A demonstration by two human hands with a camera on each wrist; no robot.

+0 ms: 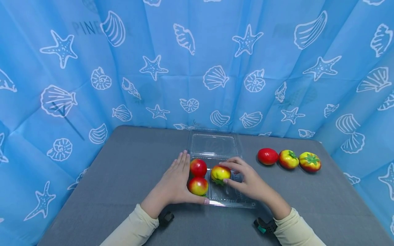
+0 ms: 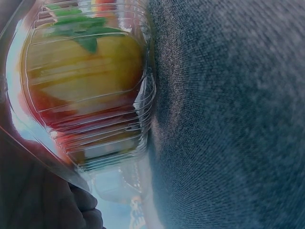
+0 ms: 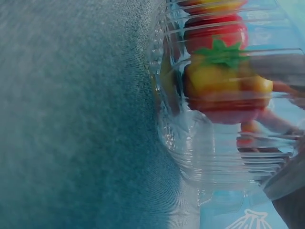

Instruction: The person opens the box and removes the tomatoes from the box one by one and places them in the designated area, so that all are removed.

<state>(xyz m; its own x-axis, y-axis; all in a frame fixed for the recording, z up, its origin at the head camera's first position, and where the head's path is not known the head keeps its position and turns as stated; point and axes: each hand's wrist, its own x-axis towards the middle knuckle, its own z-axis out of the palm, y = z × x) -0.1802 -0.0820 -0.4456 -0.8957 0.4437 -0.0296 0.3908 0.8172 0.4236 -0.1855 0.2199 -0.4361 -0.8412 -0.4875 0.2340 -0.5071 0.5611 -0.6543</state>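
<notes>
A clear plastic clamshell box point(image 1: 223, 198) stands in front of me, its lid point(image 1: 215, 145) laid back toward the curtain. Two red-and-yellow tomato-like fruits, one behind point(image 1: 198, 167) and one in front point(image 1: 198, 186), sit in its left side. My left hand point(image 1: 176, 186) lies along the left wall with straight fingers, its thumb stretched across the front rim. Over the right half, my right hand point(image 1: 246, 177) holds a third tomato-like fruit point(image 1: 220, 173) between fingers and thumb, green leaves toward me. Through the clear wall, the left wrist view shows a fruit point(image 2: 86, 71).
To the right of the box, a row of three more tomato-like fruits lies on the grey cloth: a red one point(image 1: 267, 156), then two red-and-yellow ones point(image 1: 288, 159) with green tops. A blue curtain point(image 1: 191, 68) with shells and starfish hangs behind the table.
</notes>
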